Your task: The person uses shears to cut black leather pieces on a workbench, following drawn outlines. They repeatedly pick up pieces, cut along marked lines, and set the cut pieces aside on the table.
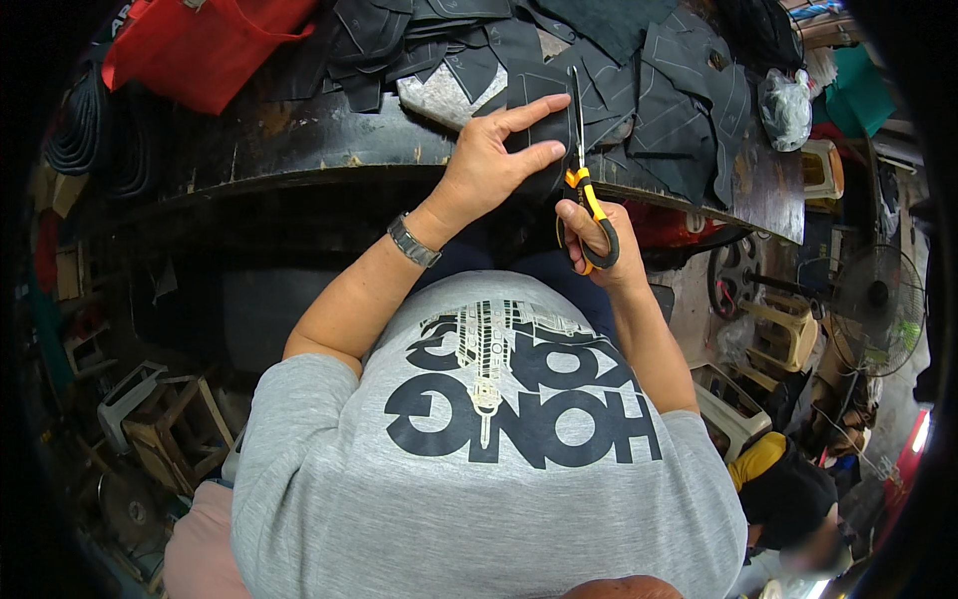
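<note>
Scissors with orange-and-black loop handles and long dark blades stand nearly upright in the frame at the near edge of a worn black worktable, gripped in the right hand, whose fingers are threaded through the loops and closed around them. The blades look almost shut, their tips pointing away from the person along the right edge of a dark grey fabric panel. The left hand lies flat and open on that panel, fingers spread, pinning it to the table just beside the blades. Cutting cleanly here likely calls for keeping the cloth taut under the palm and the fingertips clear of the blade line. A metal watch circles the left wrist. Beyond, more dark cut fabric pieces lie heaped, with a red cloth bag at the far left.
</note>
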A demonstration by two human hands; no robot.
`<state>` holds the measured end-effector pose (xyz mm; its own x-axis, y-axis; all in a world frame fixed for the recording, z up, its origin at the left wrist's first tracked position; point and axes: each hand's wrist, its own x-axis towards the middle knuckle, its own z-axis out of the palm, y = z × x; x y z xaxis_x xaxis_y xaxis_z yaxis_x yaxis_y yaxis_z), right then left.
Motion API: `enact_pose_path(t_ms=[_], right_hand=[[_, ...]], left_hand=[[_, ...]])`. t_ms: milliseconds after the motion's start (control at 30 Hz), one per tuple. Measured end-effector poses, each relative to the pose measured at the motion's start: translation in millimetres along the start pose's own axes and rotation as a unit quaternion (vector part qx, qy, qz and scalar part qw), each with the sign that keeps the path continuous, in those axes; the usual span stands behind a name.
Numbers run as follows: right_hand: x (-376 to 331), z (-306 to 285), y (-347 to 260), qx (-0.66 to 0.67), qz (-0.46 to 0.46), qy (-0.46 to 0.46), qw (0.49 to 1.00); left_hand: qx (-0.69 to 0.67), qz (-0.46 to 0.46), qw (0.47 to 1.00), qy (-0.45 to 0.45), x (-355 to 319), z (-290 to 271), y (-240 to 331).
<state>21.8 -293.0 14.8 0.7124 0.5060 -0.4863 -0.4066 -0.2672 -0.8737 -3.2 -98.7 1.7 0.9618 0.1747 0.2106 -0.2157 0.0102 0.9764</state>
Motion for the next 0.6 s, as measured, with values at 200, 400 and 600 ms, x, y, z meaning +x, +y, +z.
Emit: enact_pose_path(t_ms=[200,400,600], right_hand=[[-9,-6,8,-0.01,-0.005,-0.004,1.0],[-11,-23,10,-0.033,0.011,-0.104,0.994],[-12,-37,9,-0.136,0.03,-0.207,0.968]], left_hand=[[-0.008,-0.033,0.999,-0.034,9,-22,6],[0.03,-0.04,0.984,-0.17,8,-53,17],[0.076,-0.078,0.96,-0.259,0,-62,16]])
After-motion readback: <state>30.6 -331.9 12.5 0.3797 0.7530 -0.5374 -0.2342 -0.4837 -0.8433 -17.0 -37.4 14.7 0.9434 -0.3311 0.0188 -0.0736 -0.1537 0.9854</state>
